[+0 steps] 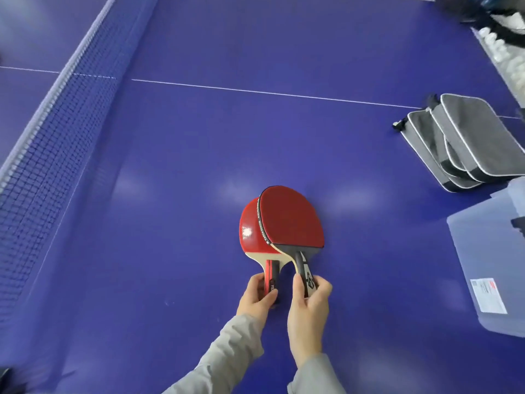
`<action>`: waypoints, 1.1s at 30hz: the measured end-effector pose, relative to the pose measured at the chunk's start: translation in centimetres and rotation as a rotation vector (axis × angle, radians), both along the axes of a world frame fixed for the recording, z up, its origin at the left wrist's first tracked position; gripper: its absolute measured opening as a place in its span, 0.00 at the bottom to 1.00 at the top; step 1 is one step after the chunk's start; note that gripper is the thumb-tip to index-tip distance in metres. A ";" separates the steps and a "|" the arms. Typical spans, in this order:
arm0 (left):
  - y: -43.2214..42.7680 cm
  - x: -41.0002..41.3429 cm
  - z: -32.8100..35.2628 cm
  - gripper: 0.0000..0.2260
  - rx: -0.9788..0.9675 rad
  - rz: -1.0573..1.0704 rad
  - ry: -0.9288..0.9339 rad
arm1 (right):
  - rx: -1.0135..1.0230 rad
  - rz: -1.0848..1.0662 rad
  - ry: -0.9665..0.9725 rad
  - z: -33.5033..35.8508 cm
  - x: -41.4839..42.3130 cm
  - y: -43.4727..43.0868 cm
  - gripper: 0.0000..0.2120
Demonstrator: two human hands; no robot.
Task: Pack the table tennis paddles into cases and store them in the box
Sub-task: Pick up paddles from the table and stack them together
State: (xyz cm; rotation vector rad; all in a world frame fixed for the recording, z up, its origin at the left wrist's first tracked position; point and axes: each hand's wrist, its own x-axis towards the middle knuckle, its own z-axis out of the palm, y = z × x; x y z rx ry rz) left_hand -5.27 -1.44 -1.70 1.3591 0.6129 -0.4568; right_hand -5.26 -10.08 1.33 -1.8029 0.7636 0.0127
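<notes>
Two red table tennis paddles overlap on the blue table. The lower paddle has a red and black handle, and my left hand grips that handle. The upper paddle lies partly over it, its black handle pinched by my right hand. Three grey zip cases lie fanned out at the right. A clear plastic box with a white label stands at the right edge, partly cut off.
The table's net runs along the left side. A tray of white balls and a dark bag sit at the far right corner. Bare blue table lies between the paddles and the cases.
</notes>
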 end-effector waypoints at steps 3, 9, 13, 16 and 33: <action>0.9 0.3 0.1 0.13 -0.064 -0.062 -0.004 | -0.021 -0.060 -0.026 -0.6 -0.3 2.2 0.08; 2.0 1.0 0.0 0.10 -0.224 -0.078 0.109 | -0.218 -0.050 0.005 -1.1 -0.6 4.6 0.08; 2.3 1.2 0.0 0.11 -0.271 -0.065 0.150 | -0.344 -0.038 0.019 -1.5 -1.4 5.1 0.09; 2.2 1.2 -0.3 0.12 -0.250 -0.048 0.163 | -0.359 -0.030 0.044 -2.0 -1.9 5.0 0.10; -0.5 3.1 0.7 0.20 0.194 -0.156 0.177 | -0.609 0.443 0.205 -2.1 -6.3 -3.3 0.30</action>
